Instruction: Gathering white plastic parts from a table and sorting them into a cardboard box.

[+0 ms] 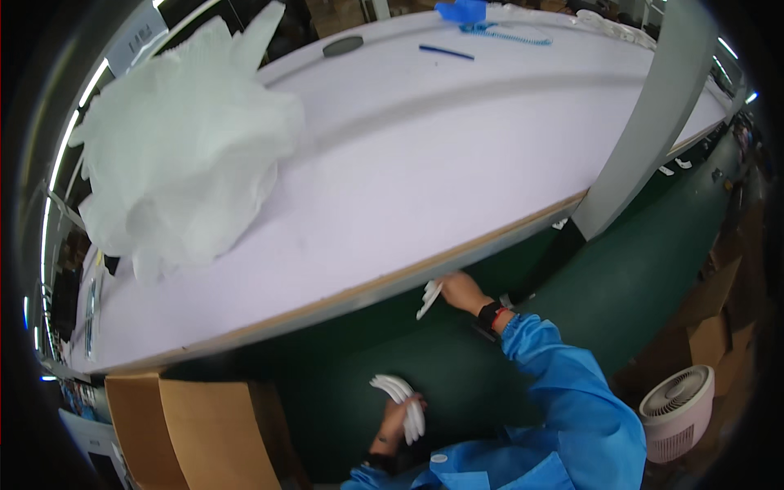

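Note:
My left hand [397, 420] is closed around a stack of curved white pieces [415, 418], held low in front of my body over the green floor. They look like thin plastic strips lying side by side; I cannot make out their exact kind. Farther forward and to the right, my right hand [462, 292] pinches a smaller bunch of similar white pieces [428, 299] just off the table's near edge. Blue sleeves cover my arms, and a dark band circles the right wrist.
A pale table [425, 171] spans the view, with a large translucent white plastic bag [188, 147] on its left. A grey post [645, 122] rises at its right. An open cardboard box [216, 433] stands at lower left, a white fan [676, 408] at lower right.

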`<state>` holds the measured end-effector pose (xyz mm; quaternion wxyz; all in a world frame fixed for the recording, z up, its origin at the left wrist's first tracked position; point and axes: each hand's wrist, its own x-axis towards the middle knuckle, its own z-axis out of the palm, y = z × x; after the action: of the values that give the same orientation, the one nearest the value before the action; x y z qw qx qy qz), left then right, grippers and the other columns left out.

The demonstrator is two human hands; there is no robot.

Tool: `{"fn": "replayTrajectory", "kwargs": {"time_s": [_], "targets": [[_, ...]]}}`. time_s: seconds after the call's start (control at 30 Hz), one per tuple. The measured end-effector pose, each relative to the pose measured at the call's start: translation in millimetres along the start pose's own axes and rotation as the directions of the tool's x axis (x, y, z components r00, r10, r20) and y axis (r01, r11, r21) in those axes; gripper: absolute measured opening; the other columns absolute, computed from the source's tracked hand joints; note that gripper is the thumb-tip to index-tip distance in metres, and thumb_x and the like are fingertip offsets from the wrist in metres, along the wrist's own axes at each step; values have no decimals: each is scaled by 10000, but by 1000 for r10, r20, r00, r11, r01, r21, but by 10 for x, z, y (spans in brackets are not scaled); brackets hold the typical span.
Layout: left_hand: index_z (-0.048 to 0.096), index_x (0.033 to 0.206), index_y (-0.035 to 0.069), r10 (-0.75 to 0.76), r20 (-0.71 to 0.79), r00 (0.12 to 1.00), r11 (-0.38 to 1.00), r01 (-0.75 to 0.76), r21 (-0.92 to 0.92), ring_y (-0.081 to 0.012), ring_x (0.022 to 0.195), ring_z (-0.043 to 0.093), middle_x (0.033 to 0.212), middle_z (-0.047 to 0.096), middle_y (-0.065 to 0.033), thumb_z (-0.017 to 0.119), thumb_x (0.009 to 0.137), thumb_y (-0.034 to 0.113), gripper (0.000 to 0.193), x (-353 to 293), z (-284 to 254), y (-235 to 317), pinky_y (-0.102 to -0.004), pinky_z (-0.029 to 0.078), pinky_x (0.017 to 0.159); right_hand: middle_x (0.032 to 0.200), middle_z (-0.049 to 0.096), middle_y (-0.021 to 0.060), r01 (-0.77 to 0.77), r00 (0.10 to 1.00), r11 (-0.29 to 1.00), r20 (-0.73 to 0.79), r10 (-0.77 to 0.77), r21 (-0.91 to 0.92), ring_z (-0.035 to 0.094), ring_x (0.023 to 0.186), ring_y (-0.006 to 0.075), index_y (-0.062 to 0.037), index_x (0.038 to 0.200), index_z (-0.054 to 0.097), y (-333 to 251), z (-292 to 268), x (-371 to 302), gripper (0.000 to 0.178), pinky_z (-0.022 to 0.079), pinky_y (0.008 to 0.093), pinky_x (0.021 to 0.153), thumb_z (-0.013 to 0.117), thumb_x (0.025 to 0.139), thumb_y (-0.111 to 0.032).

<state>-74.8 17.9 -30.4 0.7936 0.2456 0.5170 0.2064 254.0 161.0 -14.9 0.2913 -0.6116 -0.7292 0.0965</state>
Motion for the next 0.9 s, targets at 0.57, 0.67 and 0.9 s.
{"fn": "replayTrajectory", "kwargs": {"time_s": [0.57,0.67,0.9], "targets": [[455,1289,-4,192,311,931,978,-209,24,-175,1031,577,1143,576,-86,628,862,121,478,-330,848,617,-304,478,867,1416,349,188,-248,942,727,-17,336,640,548,1104,269,-18,1367,378,-1743,-282,-1335,496,470,346,912,536,898,-60],[466,1266,-2,154,335,930,984,-174,32,-177,1012,585,1123,580,-86,639,852,121,465,-308,900,583,-307,488,846,1483,274,154,-501,842,425,311,442,754,438,1261,254,-18,1437,272,-1695,-145,-1490,518,355,334,1050,454,980,-180],[471,1238,-3,189,330,925,971,-226,77,-187,968,605,1081,591,-89,659,823,93,466,-322,898,544,-318,507,810,1478,305,125,-400,865,258,270,422,879,314,1344,197,3,1452,228,-1876,-234,-1469,553,252,314,1105,309,1024,-338]]}}
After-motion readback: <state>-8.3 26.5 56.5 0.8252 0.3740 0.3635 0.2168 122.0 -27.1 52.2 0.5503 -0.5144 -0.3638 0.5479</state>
